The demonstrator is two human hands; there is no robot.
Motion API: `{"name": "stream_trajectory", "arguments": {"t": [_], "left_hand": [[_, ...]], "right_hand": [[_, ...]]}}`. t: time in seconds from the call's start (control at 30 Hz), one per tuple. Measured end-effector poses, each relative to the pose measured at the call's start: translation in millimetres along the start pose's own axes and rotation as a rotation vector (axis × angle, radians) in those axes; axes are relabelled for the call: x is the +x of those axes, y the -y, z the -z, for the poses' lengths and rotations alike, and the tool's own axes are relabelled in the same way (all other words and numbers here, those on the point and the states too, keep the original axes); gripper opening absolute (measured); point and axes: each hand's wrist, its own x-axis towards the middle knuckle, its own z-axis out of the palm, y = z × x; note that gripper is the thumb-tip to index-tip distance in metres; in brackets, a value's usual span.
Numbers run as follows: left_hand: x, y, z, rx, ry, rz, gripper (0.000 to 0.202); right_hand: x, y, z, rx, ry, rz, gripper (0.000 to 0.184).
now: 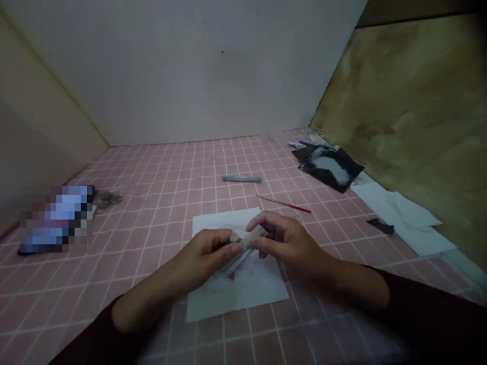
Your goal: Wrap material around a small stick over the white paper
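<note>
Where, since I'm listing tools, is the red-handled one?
Head view, right of centre: the red-handled tool lies on the tiles, just beyond the right hand.

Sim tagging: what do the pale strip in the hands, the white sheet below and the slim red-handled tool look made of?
Pale strip: maybe paper or cloth; dull, too blurred to settle.
White rectangular sheet: likely paper; thin, matte, smudged.
Slim red-handled tool: probably metal shaft, grey; handle possibly plastic, evenly red.
</note>
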Motion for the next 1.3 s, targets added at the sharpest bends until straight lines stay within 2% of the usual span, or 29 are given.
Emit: {"name": "stream_trajectory", "arguments": {"t": [0.1,0.27,0.47,0.7,0.83,1.0,1.07,1.2,1.3], "left_hand": [[-0.5,0.4,-0.3,0.017,-0.011,-0.012,0.029],[-1.2,0.2,-0.2,0.089,-0.098,-0.053,0.028],[-0.5,0.9,1.2,0.172,-0.109,-0.099,0.028],[2.1,7.9,-1.6,0.588,-0.228,-0.238,0.026],[1.5,7.6,-4.7,0.654,-0.252,-0.277,0.024],[1.0,6.3,-5.5,0.625,-0.297,-0.308,0.024],[1.2,6.2,-4.5,0.522,-0.267,-0.280,0.025],[0.7,6.3,-2.8,0.212,-0.137,-0.166,0.025],[0.6,6.6,-2.2,0.257,-0.160,-0.183,0.026]], "right_hand": [[0.0,-1.3,0.0,0.026,0.017,0.010,0.022],[0.2,-1.6,-0.4,0.052,0.027,0.056,0.028],[1.6,2.2,0.8,0.091,0.087,0.065,0.028],[1.1,5.7,-0.2,0.018,0.070,0.024,0.012],[0.3,6.0,0.0,0.003,0.081,0.014,0.016],[0.2,3.7,3.6,-0.002,0.136,0.064,0.023],[-0.2,4.0,4.4,0.011,0.154,0.066,0.025],[-0.2,6.8,4.1,0.048,0.189,0.062,0.030],[0.5,7.3,3.4,0.048,0.164,0.038,0.025]]}}
